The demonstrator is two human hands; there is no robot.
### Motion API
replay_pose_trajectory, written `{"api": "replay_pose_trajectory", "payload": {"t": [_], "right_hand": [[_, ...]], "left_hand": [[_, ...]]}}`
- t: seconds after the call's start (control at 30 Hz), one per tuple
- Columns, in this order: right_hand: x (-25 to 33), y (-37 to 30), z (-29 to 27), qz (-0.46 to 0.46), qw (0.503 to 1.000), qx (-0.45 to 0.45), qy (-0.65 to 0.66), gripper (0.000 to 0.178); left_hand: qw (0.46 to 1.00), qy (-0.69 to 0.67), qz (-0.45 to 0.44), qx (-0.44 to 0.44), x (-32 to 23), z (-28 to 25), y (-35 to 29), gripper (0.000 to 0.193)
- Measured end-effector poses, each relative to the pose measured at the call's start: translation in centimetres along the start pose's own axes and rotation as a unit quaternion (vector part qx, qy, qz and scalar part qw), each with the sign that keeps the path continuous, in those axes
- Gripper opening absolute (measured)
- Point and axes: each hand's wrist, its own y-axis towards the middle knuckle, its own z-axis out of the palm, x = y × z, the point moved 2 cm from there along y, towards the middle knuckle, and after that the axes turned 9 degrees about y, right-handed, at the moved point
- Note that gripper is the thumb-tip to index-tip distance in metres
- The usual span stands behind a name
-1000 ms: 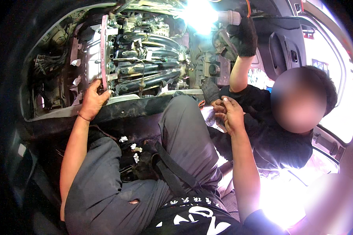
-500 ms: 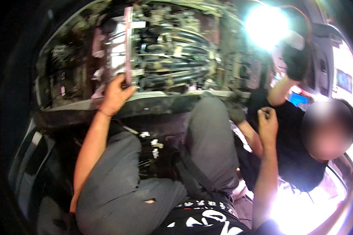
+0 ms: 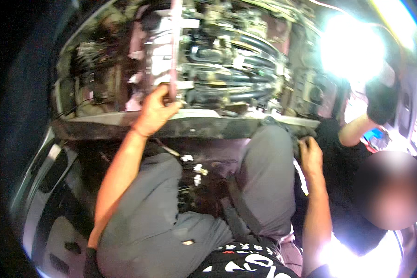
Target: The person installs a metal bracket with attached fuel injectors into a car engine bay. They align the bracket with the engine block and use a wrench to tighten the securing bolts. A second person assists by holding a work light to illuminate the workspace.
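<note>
Pinkish strip [image 3: 173,51] lies across the engine [image 3: 213,55], just left of the black pipes [image 3: 217,75], its lower end close to the bay's near edge [image 3: 204,129] — left hand's [image 3: 157,110] fingers are grasping that end, probably to steady it. Right hand's [image 3: 312,155] curled — can't tell if it's holding anything. Gloved co-worker's hand [image 3: 382,95] is by a glaring lamp [image 3: 352,46], presumably aiming light.
</note>
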Motion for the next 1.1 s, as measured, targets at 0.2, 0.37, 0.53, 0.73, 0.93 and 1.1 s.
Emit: {"api": "replay_pose_trajectory", "payload": {"t": [0.2,0.37,0.53,0.73,0.93,1.1], "right_hand": [[-2.2,1.0,0.9,-0.013,0.992,-0.122,0.033,0.021],[1.8,0.8,-1.9,0.052,0.971,-0.173,0.154,0.022],[19.8,1.9,1.9,-0.195,0.952,0.041,0.234,0.019],[26.2,6.8,16.4,-0.266,0.912,0.253,0.183,0.030],[26.1,8.3,17.4,-0.118,0.866,0.381,0.303,0.039],[24.9,6.8,17.4,-0.183,0.927,0.208,0.254,0.041]], "left_hand": [[0.999,-0.048,0.020,0.015,-0.9,-0.3,-0.3,0.037],[0.995,0.101,-0.007,-0.019,-3.8,0.4,-0.2,0.026],[0.997,-0.077,0.015,0.018,-0.7,-0.6,-0.5,0.031],[0.988,-0.150,-0.023,0.023,-1.8,-0.4,0.2,0.031],[0.985,-0.174,-0.012,-0.002,-1.1,0.0,0.6,0.034],[0.977,-0.203,-0.062,-0.009,-3.2,2.0,0.8,0.037]]}}
